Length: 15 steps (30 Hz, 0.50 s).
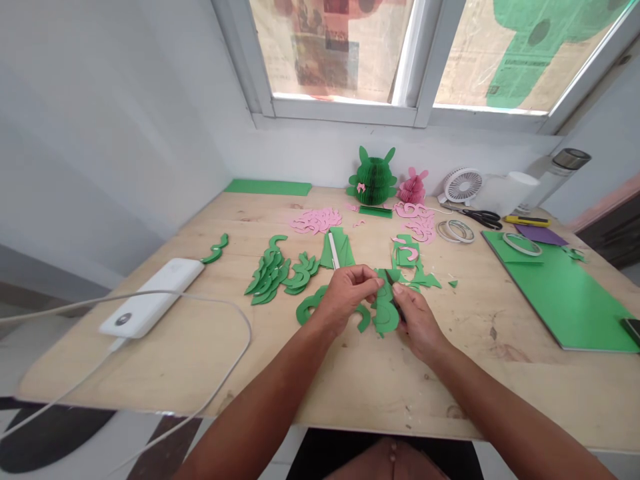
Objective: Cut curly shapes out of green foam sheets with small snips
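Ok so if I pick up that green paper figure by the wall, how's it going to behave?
The green paper figure is probably light for its size, since its body looks like many thin paper layers. Those pleats would likely squash under a firm grip. Its upright ears look thin, so they may bend if caught.

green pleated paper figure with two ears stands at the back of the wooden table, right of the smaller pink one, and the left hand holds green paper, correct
No, the head view shows the green pleated paper figure left of the smaller pink paper figure; it stands at the back of the wooden table, and the left hand holds green paper.
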Each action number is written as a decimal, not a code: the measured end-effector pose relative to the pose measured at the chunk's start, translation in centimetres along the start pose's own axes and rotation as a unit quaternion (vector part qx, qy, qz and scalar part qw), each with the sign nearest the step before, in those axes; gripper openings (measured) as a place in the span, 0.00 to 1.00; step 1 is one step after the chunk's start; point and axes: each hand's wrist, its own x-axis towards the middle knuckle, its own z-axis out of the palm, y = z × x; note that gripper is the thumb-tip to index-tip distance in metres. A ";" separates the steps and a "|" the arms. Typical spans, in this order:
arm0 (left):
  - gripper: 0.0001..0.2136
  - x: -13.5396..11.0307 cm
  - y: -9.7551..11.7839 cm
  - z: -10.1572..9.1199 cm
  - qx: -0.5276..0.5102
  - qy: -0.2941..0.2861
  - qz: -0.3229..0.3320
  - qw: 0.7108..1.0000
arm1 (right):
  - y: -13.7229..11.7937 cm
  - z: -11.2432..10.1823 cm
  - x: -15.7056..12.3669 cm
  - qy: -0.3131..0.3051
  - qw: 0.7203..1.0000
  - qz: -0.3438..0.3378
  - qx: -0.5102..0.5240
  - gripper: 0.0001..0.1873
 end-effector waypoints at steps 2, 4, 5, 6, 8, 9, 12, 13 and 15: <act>0.09 -0.1 0.0 0.0 0.005 0.004 0.003 1.000 | -0.1 0.0 0.0 -0.001 1.000 0.001 -0.002 0.24; 0.09 -0.1 0.1 0.1 0.009 0.010 0.006 1.000 | -0.1 0.0 0.0 0.001 1.000 -0.001 -0.007 0.25; 0.09 -0.2 0.2 0.2 0.011 0.011 0.007 1.000 | 0.0 0.0 0.0 0.002 1.000 -0.004 -0.009 0.25; 0.09 -0.2 0.2 0.2 0.012 0.012 0.008 1.000 | 0.0 0.0 0.0 0.003 1.000 -0.005 -0.009 0.25; 0.08 -0.3 0.2 0.2 0.013 0.013 0.009 1.000 | 0.1 -0.1 0.1 0.001 1.000 -0.008 -0.007 0.25; 0.08 -0.3 0.2 0.3 0.014 0.013 0.010 1.000 | 0.1 -0.1 0.1 -0.001 1.000 -0.009 -0.005 0.25; 0.08 -0.3 0.2 0.3 0.016 0.014 0.010 1.000 | 0.1 -0.1 0.1 -0.001 1.000 -0.006 -0.005 0.25; 0.08 -0.3 0.2 0.3 0.017 0.014 0.009 1.000 | 0.1 -0.1 0.1 0.000 1.000 -0.005 -0.007 0.25; 0.08 -0.3 0.2 0.3 0.016 0.015 0.008 1.000 | 0.0 -0.1 0.0 0.003 1.000 -0.005 -0.009 0.25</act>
